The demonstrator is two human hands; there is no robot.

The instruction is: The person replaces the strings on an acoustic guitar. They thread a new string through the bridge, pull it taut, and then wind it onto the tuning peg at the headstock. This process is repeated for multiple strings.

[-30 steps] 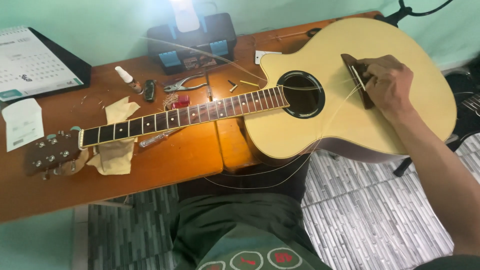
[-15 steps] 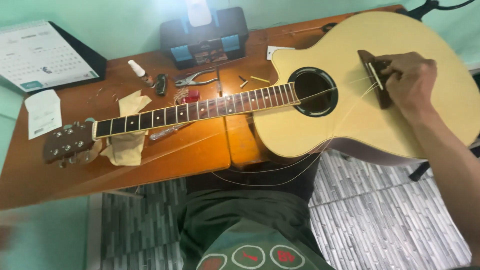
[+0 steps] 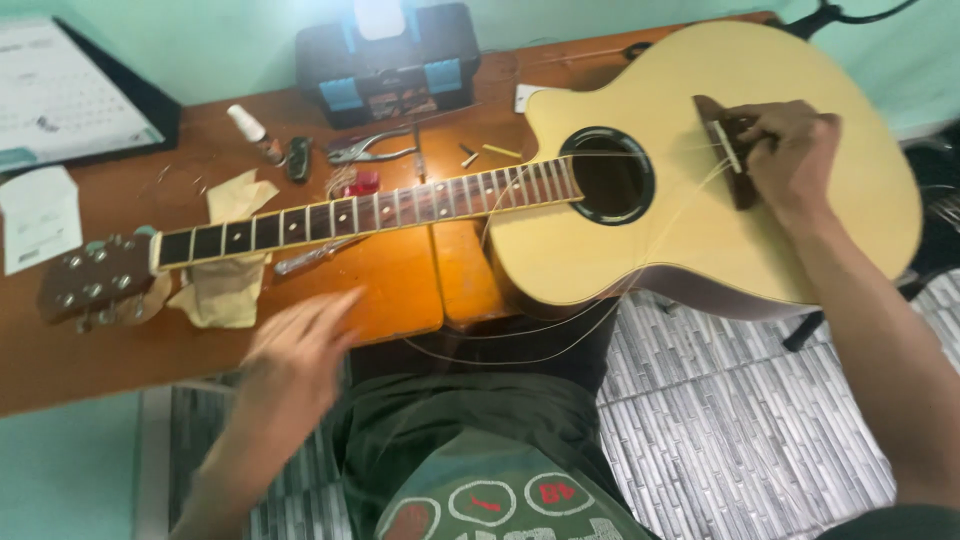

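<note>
A pale acoustic guitar (image 3: pixel 800 240) lies flat on a brown wooden desk (image 3: pixel 90 365), its neck (image 3: pixel 370 212) pointing left to the headstock (image 3: pixel 95 280). My right hand (image 3: pixel 795 155) rests on the body at the dark bridge (image 3: pixel 716 125), with its fingertips pinched on a small bridge pin. Loose strings (image 3: pixel 560 330) curl off the body and sag past the desk edge. My left hand (image 3: pixel 300 360) is blurred below the neck, near the desk's front edge, fingers spread and holding nothing.
A black and blue toolbox (image 3: pixel 390 60) stands at the back. Pliers (image 3: pixel 370 150), a small bottle (image 3: pixel 255 132) and small parts lie behind the neck. A yellow cloth (image 3: pixel 225 290) sits under the neck, a desk calendar (image 3: pixel 60 100) and white paper (image 3: pixel 40 215) at left.
My left hand has come up into view below the neck, moving fast. The right hand stays at the bridge. The camera has drifted, so the guitar sits further right.
</note>
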